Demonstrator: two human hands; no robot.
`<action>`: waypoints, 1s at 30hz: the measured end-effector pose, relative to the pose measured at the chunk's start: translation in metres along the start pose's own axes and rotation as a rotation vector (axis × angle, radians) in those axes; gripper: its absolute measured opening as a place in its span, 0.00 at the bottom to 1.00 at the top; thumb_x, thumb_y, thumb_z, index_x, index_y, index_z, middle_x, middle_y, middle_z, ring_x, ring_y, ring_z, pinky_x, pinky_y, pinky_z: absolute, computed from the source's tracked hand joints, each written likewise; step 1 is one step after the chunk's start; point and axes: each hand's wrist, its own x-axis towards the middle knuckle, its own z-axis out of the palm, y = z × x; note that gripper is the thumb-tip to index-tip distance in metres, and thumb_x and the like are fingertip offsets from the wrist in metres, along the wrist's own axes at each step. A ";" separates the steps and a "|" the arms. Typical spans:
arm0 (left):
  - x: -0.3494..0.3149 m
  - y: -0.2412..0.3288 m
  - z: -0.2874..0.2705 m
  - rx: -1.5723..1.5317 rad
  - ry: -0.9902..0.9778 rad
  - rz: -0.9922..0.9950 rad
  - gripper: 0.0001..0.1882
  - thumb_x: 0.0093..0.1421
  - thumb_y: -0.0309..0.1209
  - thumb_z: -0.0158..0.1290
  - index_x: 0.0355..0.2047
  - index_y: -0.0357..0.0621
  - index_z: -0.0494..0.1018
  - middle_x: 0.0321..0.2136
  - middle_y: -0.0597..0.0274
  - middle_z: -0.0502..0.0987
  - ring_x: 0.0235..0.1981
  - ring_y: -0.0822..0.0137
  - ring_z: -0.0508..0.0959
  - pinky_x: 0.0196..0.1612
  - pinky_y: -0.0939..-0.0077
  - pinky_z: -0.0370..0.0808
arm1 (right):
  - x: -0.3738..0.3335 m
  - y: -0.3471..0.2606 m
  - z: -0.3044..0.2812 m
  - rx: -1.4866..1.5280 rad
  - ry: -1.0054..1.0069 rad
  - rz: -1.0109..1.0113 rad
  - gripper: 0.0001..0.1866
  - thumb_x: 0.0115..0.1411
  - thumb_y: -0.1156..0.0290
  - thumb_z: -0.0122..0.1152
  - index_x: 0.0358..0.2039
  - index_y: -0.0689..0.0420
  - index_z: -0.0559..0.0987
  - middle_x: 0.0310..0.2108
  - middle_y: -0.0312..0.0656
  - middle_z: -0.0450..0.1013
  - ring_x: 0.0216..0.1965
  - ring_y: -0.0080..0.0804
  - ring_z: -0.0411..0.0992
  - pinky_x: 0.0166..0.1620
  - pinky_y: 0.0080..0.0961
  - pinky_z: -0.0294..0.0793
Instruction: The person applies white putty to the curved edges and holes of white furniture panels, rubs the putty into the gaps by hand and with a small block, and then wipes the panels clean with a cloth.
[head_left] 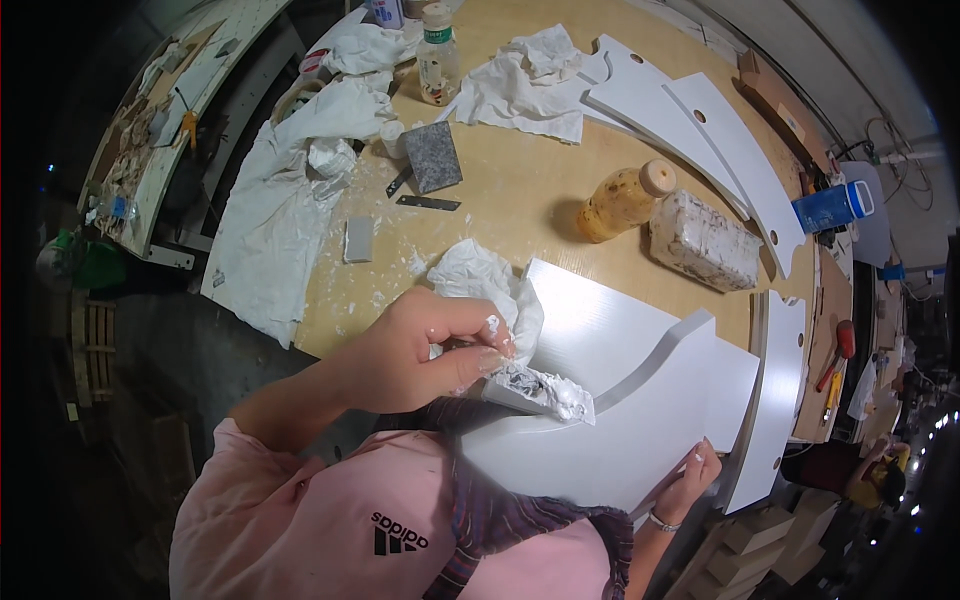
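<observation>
A white panel with a curved edge (570,460) lies close against my body, tilted at the front of the table. My right hand (685,483) is closed on its right edge, fingertips showing over the rim. My left hand (440,345) is pinched above the panel's left end, with white paste on its fingers; what it holds, if anything, is hidden. Right at its fingertips, a small pale block smeared with thick white putty (545,392) rests on the panel. A crumpled white cloth (475,275) sits just behind my left hand. Beneath the curved panel is another flat white panel (590,315).
An amber bottle (610,205) and a stained white block (705,240) stand beyond the panels. A grey abrasive pad (433,158), dark blades (428,203) and a small grey block (358,240) lie farther left. More white panels (690,130) are at the far right.
</observation>
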 end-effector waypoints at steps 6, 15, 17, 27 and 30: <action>0.007 0.017 -0.001 0.247 0.078 0.093 0.03 0.49 0.20 0.54 0.26 0.34 0.75 0.21 0.57 0.76 0.19 0.64 0.74 0.23 0.77 0.67 | 0.000 0.001 -0.001 -0.008 0.008 -0.001 0.22 0.61 0.66 0.47 0.14 0.55 0.53 0.15 0.28 0.48 0.19 0.15 0.45 0.23 0.22 0.40; 0.014 0.015 0.001 0.334 0.070 0.209 0.04 0.46 0.17 0.52 0.25 0.34 0.74 0.20 0.53 0.75 0.19 0.56 0.76 0.23 0.71 0.70 | 0.000 -0.002 0.002 -0.005 0.015 0.005 0.22 0.61 0.66 0.48 0.14 0.55 0.53 0.14 0.28 0.48 0.18 0.15 0.46 0.22 0.22 0.40; 0.015 0.015 0.000 0.351 0.070 0.196 0.04 0.46 0.16 0.52 0.24 0.33 0.74 0.21 0.53 0.76 0.20 0.56 0.76 0.23 0.70 0.71 | 0.001 -0.002 0.003 -0.006 0.019 0.006 0.22 0.61 0.66 0.48 0.14 0.55 0.53 0.14 0.28 0.49 0.18 0.15 0.46 0.22 0.21 0.40; 0.017 0.014 0.000 0.388 0.103 0.258 0.05 0.43 0.16 0.52 0.24 0.34 0.74 0.19 0.52 0.74 0.18 0.55 0.74 0.21 0.69 0.69 | 0.002 -0.001 0.003 0.000 0.022 0.005 0.21 0.61 0.67 0.47 0.13 0.56 0.55 0.14 0.28 0.49 0.18 0.15 0.46 0.22 0.22 0.41; 0.017 0.012 0.002 0.394 0.105 0.310 0.05 0.45 0.18 0.54 0.25 0.36 0.74 0.18 0.54 0.73 0.18 0.55 0.74 0.21 0.68 0.68 | 0.000 0.005 -0.002 -0.017 0.011 -0.001 0.21 0.60 0.67 0.47 0.13 0.56 0.55 0.14 0.28 0.50 0.18 0.15 0.47 0.23 0.22 0.41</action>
